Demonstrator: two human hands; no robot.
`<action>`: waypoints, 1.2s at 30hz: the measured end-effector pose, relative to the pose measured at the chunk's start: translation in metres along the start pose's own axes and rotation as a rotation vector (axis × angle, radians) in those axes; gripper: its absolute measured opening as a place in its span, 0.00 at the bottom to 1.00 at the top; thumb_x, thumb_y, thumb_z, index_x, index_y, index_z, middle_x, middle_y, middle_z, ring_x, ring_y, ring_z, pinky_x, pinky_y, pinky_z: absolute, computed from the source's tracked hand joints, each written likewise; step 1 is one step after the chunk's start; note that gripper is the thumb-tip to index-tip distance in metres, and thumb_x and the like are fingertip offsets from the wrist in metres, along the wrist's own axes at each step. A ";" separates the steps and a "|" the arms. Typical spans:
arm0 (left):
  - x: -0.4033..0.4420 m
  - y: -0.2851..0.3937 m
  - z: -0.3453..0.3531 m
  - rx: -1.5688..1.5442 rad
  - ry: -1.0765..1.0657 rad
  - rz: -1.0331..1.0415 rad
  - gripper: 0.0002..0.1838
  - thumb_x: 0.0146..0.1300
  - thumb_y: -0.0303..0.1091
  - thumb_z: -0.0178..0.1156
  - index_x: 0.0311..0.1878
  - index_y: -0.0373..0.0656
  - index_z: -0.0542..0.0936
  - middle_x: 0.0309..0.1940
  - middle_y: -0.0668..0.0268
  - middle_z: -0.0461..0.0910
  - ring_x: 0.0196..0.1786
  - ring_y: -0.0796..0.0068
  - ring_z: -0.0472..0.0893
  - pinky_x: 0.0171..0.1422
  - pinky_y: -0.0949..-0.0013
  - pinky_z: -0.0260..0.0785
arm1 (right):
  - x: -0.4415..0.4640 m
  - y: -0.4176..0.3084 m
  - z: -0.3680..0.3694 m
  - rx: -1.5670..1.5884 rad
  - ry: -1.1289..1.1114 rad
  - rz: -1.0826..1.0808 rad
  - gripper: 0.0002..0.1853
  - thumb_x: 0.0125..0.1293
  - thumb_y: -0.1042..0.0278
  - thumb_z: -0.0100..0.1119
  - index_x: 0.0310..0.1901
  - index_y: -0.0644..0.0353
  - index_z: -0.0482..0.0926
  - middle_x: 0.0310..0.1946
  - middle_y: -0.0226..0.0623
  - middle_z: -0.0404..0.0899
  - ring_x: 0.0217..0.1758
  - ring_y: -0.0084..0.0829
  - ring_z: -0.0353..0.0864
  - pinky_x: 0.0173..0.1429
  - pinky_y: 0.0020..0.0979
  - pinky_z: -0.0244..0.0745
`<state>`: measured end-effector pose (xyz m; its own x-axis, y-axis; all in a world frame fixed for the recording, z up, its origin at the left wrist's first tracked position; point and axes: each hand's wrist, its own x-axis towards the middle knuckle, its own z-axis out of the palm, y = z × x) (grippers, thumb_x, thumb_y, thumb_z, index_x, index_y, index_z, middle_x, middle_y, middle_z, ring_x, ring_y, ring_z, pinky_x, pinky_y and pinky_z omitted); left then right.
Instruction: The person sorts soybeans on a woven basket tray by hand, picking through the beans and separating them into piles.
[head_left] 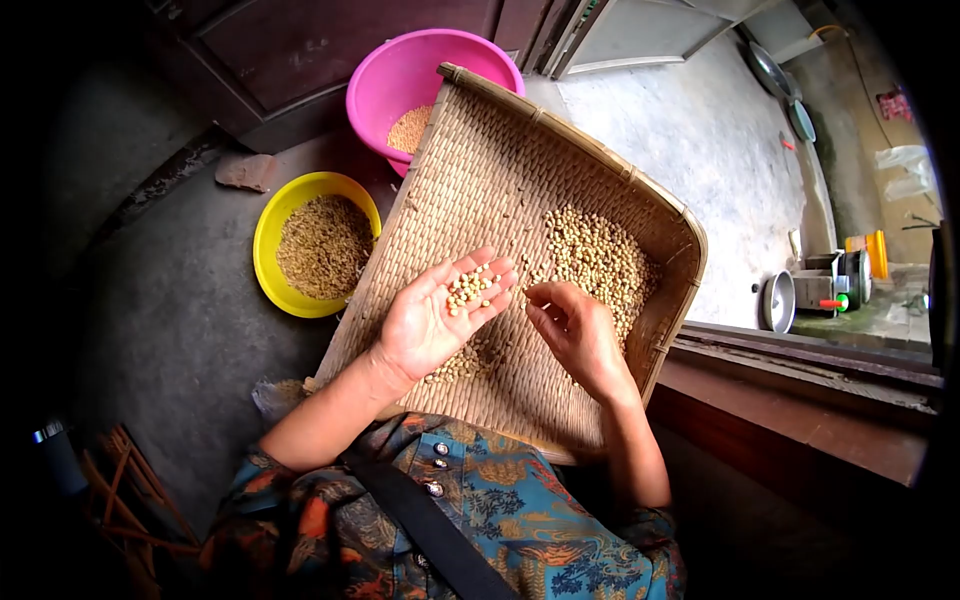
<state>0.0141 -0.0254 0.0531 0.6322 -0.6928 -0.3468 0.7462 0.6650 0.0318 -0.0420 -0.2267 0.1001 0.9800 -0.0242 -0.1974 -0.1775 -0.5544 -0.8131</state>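
Observation:
My left hand (425, 318), palm up and slightly cupped, holds a small heap of pale yellow soybeans (470, 290). Just to its right, my right hand (578, 335) has thumb and fingertips pinched together; whatever is between them is too small to see. Both hands are over a woven bamboo winnowing basket (470, 190) resting at my lap. A larger pile of soybeans (600, 260), mixed with darker bits, lies in its right corner, partly behind my right hand. A smaller patch of beans (455, 368) sits below my left hand.
A yellow basin (268, 275) of brownish husks or grain stands left of the basket. Behind the basket is a pink basin (440, 50) with orange-tan beans or grain. A brick (246, 172) lies by the dark door. The doorway's wooden sill (790, 400) runs along the right.

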 end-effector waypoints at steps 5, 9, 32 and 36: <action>-0.003 -0.001 0.011 0.018 -0.029 0.004 0.25 0.78 0.41 0.42 0.69 0.33 0.64 0.70 0.46 0.65 0.75 0.49 0.61 0.80 0.48 0.53 | -0.013 -0.005 0.001 -0.036 0.014 -0.010 0.09 0.65 0.72 0.64 0.46 0.64 0.81 0.36 0.45 0.82 0.32 0.39 0.83 0.38 0.35 0.78; -0.004 -0.004 0.017 0.017 -0.036 0.000 0.25 0.78 0.41 0.41 0.70 0.33 0.64 0.70 0.45 0.64 0.76 0.48 0.60 0.80 0.48 0.52 | -0.014 -0.005 0.002 -0.011 0.045 -0.044 0.08 0.64 0.74 0.64 0.44 0.64 0.81 0.35 0.45 0.81 0.33 0.40 0.83 0.38 0.35 0.78; -0.005 -0.022 0.010 0.209 0.077 -0.079 0.27 0.78 0.43 0.36 0.70 0.33 0.64 0.69 0.50 0.68 0.72 0.58 0.67 0.79 0.56 0.56 | -0.010 -0.023 0.040 -0.699 0.047 -0.563 0.13 0.59 0.74 0.58 0.47 0.60 0.76 0.37 0.38 0.76 0.34 0.34 0.82 0.33 0.34 0.79; -0.003 -0.022 -0.001 0.157 0.068 -0.059 0.26 0.78 0.42 0.36 0.69 0.33 0.67 0.67 0.51 0.71 0.71 0.58 0.68 0.78 0.56 0.56 | -0.007 -0.020 0.040 -0.572 0.055 -0.510 0.11 0.59 0.75 0.64 0.43 0.58 0.77 0.34 0.36 0.78 0.29 0.35 0.82 0.31 0.34 0.78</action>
<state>-0.0043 -0.0375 0.0522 0.5747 -0.7056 -0.4145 0.8084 0.5683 0.1535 -0.0484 -0.1820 0.0955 0.9337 0.3171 0.1662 0.3574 -0.8519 -0.3827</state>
